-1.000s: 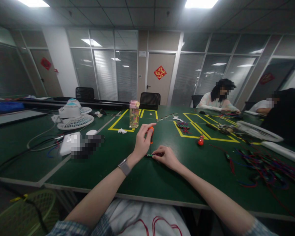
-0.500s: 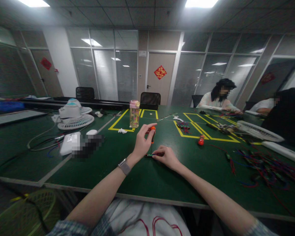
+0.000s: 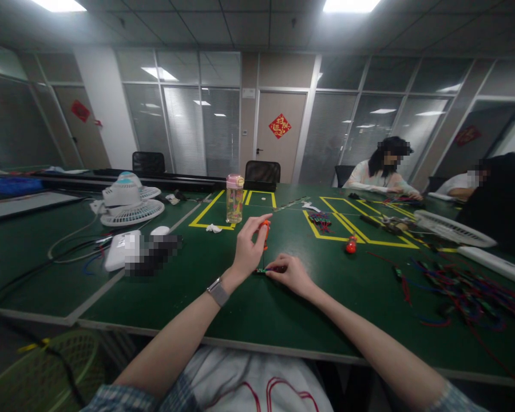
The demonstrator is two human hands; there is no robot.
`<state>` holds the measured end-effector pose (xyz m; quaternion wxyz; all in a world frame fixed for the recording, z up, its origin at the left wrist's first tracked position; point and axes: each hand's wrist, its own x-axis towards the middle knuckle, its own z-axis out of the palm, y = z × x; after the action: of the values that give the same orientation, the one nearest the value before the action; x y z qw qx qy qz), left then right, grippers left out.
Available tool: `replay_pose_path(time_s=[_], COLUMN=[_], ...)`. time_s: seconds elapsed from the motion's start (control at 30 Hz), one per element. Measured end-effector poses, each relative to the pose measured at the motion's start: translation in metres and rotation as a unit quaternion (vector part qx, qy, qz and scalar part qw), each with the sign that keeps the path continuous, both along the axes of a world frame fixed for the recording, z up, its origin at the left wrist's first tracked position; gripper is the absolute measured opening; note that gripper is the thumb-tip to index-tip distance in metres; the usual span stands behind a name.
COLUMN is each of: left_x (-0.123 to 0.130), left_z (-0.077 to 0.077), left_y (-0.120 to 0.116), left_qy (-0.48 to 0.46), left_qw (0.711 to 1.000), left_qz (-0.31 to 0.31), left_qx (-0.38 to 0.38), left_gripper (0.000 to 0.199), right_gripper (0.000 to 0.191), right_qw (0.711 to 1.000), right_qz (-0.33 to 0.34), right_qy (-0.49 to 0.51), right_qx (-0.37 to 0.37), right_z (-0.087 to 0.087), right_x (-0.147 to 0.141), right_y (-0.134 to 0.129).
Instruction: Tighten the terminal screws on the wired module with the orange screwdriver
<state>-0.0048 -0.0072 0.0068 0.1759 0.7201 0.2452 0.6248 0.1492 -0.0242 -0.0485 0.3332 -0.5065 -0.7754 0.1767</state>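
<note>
- Screwdriver (image 3: pixel 266 230) with an orange handle, standing nearly upright in front of me, its thin shaft pointing down to the board below.
- Left hand (image 3: pixel 248 245): mine, grasping the screwdriver by its handle between thumb and fingers; a watch (image 3: pixel 217 291) with a grey band circles my wrist.
- Circuit board (image 3: pixel 261 270): small and green, below the screwdriver and between my two hands; whether it lies flat or is slightly raised, I cannot tell. The meeting point of shaft and board is too small to make out.
- Right hand (image 3: pixel 292 274): mine, pinching the right end of the circuit board, with dark wires partly hidden under my fingers.
- Surface (image 3: pixel 257 329): green, with yellow tape (image 3: pixel 384 244) marking outlines beyond my hands.
- Beyond my left hand: a drinking bottle (image 3: pixel 234 203) with a pink lid, upright, and a crumpled tissue (image 3: pixel 213 228) near its base.
- To my right: a tangled pile of wires (image 3: pixel 467 286), red and blue, well apart from my right hand.
</note>
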Motion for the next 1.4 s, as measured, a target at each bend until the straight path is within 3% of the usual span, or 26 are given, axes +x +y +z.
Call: replay_pose_path(time_s=[0.43,1.4], left_x=[-0.0004,0.0008], left_z=[0.001,-0.0012], left_y=[-0.0005,0.0011], left_qy=[0.001,0.007], left_qw=[1.0,0.998], left_qz=[0.023,0.054], left_qx=[0.003,0.021], left_gripper=[0.025,0.021], right_gripper=[0.013,0.011], right_qw=[0.999,1.0], right_qz=[0.004,-0.002], right_qy=[0.046,0.015], right_qx=[-0.011,0.006], right_z=[-0.001,0.0018], right_x=[-0.0003,-0.0017], right_y=[0.0011,-0.0026])
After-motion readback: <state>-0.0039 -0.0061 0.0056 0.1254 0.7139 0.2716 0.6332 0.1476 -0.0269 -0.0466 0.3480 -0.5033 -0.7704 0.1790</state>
